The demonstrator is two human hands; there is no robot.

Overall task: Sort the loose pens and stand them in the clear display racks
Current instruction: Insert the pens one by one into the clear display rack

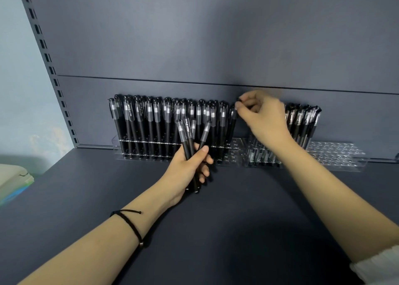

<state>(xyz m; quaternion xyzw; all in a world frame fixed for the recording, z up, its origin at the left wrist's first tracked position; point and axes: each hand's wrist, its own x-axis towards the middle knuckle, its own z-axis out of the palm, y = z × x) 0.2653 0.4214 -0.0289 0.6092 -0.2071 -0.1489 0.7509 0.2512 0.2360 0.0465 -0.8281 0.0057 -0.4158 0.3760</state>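
Two clear display racks stand against the back panel of a dark shelf. The left rack (116, 143) is packed with several upright black pens (151, 120). The right rack (336, 155) holds several black pens (306, 120) behind my right wrist, and its right end shows bare holes. My left hand (190, 165) grips a bundle of loose black pens (187, 137), caps up, in front of the left rack. My right hand (263, 116) pinches the cap of a single black pen (232, 120) that stands at the left rack's right end.
The dark shelf surface (226, 220) stretches from the racks toward me. A slotted metal upright (46, 57) runs along the left side. A pale green and white object (13, 178) lies beyond the shelf's left edge.
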